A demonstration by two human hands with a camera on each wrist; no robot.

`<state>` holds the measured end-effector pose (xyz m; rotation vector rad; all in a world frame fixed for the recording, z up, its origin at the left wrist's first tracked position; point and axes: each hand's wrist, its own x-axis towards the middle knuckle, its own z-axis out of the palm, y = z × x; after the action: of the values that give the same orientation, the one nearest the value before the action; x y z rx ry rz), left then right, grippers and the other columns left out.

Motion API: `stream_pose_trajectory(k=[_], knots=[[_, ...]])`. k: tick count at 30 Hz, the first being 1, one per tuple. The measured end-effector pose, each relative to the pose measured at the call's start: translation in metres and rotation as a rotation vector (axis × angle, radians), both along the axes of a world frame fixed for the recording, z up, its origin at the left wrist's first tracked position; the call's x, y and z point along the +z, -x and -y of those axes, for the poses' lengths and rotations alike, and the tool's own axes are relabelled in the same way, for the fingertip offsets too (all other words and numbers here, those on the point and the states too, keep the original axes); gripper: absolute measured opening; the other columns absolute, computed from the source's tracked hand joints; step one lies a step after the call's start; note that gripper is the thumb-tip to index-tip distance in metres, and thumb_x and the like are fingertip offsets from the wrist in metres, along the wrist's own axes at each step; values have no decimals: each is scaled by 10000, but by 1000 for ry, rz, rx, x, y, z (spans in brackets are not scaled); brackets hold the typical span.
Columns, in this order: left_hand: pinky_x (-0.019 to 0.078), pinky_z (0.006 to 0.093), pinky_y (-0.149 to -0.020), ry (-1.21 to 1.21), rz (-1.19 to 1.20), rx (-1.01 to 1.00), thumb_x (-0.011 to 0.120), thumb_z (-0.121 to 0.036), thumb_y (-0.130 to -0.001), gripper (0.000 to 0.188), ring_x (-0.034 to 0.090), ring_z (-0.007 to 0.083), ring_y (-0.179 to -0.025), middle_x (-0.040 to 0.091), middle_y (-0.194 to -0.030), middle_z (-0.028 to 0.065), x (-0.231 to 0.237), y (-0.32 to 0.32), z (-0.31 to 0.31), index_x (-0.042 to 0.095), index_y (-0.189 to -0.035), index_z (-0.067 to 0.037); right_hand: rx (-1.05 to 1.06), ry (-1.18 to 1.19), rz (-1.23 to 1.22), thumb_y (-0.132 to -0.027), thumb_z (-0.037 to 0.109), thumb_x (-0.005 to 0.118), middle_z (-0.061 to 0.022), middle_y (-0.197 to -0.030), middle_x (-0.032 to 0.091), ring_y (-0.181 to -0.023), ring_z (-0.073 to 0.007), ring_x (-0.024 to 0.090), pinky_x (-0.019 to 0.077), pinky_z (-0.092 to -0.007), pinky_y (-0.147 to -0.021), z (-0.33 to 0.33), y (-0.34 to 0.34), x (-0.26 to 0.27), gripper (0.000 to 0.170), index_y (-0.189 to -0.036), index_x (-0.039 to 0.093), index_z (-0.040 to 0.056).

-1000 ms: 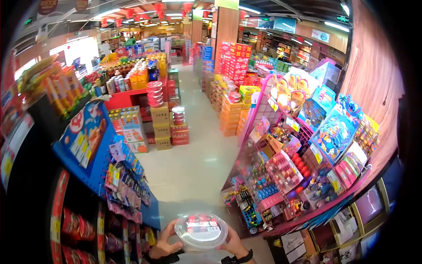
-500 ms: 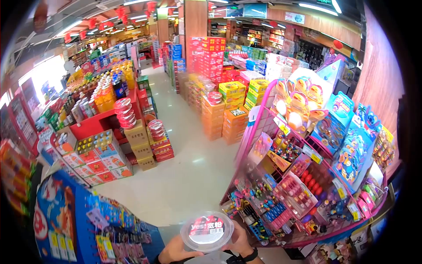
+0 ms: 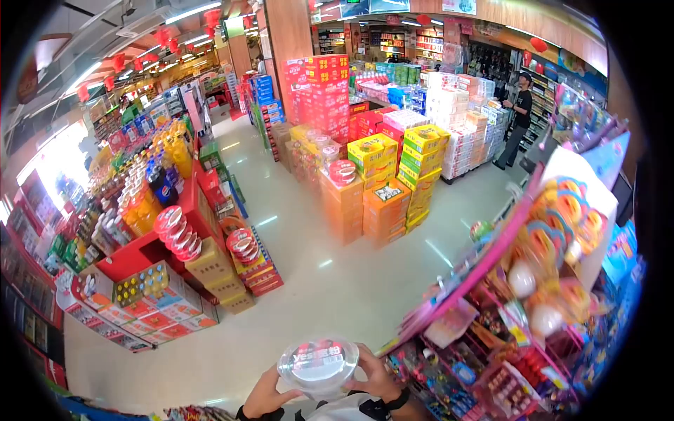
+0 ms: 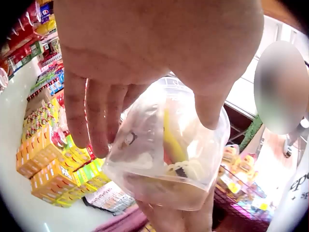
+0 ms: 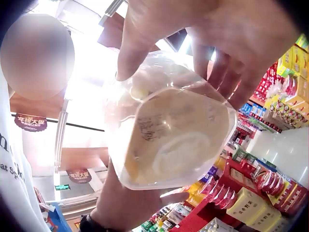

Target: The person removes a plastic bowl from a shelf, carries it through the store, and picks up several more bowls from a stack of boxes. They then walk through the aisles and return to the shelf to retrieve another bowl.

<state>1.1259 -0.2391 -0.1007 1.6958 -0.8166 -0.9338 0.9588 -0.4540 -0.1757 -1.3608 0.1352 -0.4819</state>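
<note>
Low in the head view, both hands hold a clear plastic tub of wide noodles (image 3: 319, 366) with a dark and red label on its lid. My left hand (image 3: 269, 393) grips its left side, while the right hand (image 3: 375, 377) curls round the right side. Through the tub's wall (image 4: 145, 154), the left wrist view shows pale contents and a yellow strip inside. From below, the right wrist view shows the tub's bottom (image 5: 178, 140), with a pale round shape and dark print behind it. Fingers and thumbs lie against its sides.
A pink rack of toys (image 3: 484, 330) stands close on the right. Stacked yellow and orange cartons (image 3: 386, 210) are ahead; drink bottles (image 3: 144, 203) and boxes stand left. Tiled floor (image 3: 309, 302) runs between them. A person in black (image 3: 519, 116) stands at the far right.
The head view has shifted forward and toward the right; the blue rack at left has mostly slid out of frame, and the person in black has come into view. Both hands still hold the tub.
</note>
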Motion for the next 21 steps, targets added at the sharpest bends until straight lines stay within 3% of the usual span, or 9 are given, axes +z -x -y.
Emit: stream_pose_trajectory(k=[4, 12, 21], knots=[[417, 421, -1083, 168, 322, -27, 819, -270, -829, 717, 590, 326, -1246, 612, -1362, 202, -23, -84, 62, 507, -1400, 32, -12, 17, -5, -765, 203, 910, -111, -1484, 441, -1380, -258, 448, 436, -437, -1115, 62, -77, -7, 843, -1472, 475, 52], [429, 392, -1059, 289, 7, 207, 827, -161, -770, 561, 621, 253, -1164, 687, -1232, 158, -53, -214, 121, 621, -1248, 49, -17, 373, 17, -686, 257, 947, -151, -1411, 551, -1303, -279, 528, 444, -402, -1080, 150, -234, 36, 845, -1400, 561, 24], [484, 388, -999, 317, 286, -12, 897, -136, -691, 554, 667, 295, -1105, 692, -1180, 157, -41, -438, 192, 678, -1177, 19, 66, 432, -19, -687, 252, 949, -130, -1365, 582, -1258, -260, 556, 475, -400, -1060, 223, -417, 65, 882, -1429, 531, 24]])
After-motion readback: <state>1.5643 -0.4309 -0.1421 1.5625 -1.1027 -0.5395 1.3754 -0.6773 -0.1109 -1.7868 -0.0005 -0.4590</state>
